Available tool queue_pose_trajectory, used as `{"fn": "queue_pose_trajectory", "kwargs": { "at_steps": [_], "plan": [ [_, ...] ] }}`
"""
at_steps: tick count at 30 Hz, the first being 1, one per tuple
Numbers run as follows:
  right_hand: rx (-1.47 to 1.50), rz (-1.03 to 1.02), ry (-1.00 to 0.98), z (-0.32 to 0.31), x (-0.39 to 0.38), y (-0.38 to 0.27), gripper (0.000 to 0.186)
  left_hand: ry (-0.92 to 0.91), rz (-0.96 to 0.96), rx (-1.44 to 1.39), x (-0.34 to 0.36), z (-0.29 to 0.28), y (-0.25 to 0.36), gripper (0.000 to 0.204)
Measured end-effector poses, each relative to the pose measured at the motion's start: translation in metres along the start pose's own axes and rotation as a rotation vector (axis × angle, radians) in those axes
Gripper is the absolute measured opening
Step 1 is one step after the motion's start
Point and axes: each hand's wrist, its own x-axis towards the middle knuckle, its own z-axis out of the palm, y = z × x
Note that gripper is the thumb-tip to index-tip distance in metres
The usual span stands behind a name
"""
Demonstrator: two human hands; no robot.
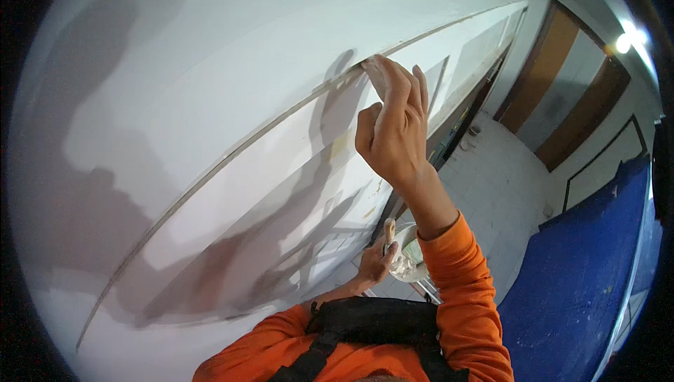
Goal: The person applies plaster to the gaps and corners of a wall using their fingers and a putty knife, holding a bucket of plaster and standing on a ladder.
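Note:
My right hand (393, 112) is raised to the white wall (210, 24), its bent fingertips touching a long narrow trim edge (267, 129) that runs across it. The fingers are somewhat apart, and I see nothing held in them. Lower down, my left hand (378, 262) grips a tool with a light handle (390, 231), probably a putty knife; its blade is hard to make out. A white container (414, 248) with pale paste sits just beside that hand, partly hidden behind my right forearm. Shadows of my arm and body fall on the panelled wall.
A tiled floor (512, 178) lies below. A blue covered object (569, 277) stands at the right. Small items (472, 133) lie along the wall base. A brown-and-grey door (554, 80) is at the far end, beside a bright lamp (623, 43).

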Motion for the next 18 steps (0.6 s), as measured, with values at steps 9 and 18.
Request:
{"fn": "queue_pose_trajectory", "kwargs": {
  "at_steps": [9,18],
  "plan": [
    [0.454,0.036,0.210,0.013,-0.015,0.002,0.063,-0.075,-0.101,0.068,0.003,0.000,-0.006,0.046],
    [0.685,0.133,0.243,0.053,-0.033,0.008,0.101,0.120,0.533,0.324,0.012,0.019,-0.055,0.041]
  ]
}}
